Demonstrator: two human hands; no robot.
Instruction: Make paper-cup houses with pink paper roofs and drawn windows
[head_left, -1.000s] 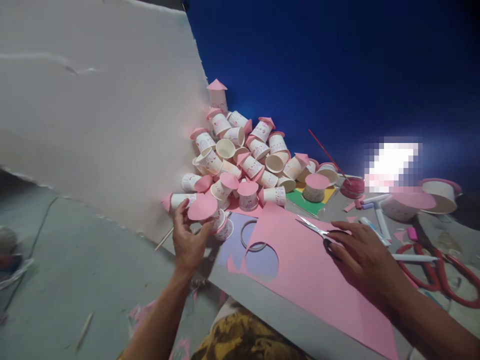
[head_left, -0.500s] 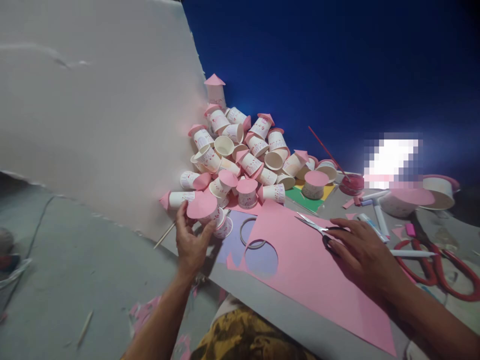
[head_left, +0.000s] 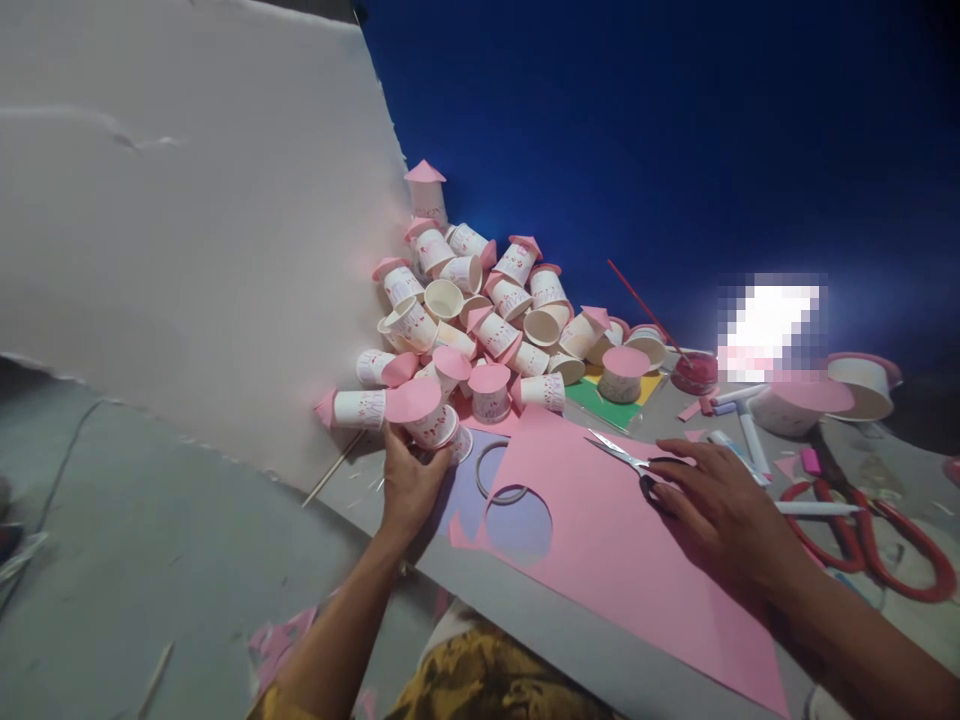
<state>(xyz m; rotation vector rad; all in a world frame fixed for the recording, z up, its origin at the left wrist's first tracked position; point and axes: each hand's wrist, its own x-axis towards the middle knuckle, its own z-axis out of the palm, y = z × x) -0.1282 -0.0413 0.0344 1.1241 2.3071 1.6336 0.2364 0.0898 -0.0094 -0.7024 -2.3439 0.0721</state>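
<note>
My left hand (head_left: 412, 475) is closed around a white paper cup (head_left: 431, 427) at the near edge of the pile, its thumb on the near side and some fingers hidden behind. A flat pink paper disc tops this cup, and another small cup (head_left: 460, 443) sits right against it. Over on the right, my right hand (head_left: 720, 510) has its fingers on the black handles of small scissors (head_left: 616, 450). Their blades are slightly parted, resting on a pink paper sheet (head_left: 637, 530) with a round cutout in its left edge.
Several paper cups with pink roofs (head_left: 495, 330) are heaped behind my left hand. A grey ring (head_left: 480, 475) lies on lilac paper. To the right are red-handled scissors (head_left: 862, 540), markers (head_left: 754, 445) and a red pot (head_left: 694, 372) with a stick. Pink scraps (head_left: 281, 640) lie below.
My left hand has moved a little to the right, and the disc-topped cup has shifted slightly with it. My right hand and the scissors stay on the pink sheet; the view has tilted slightly.
</note>
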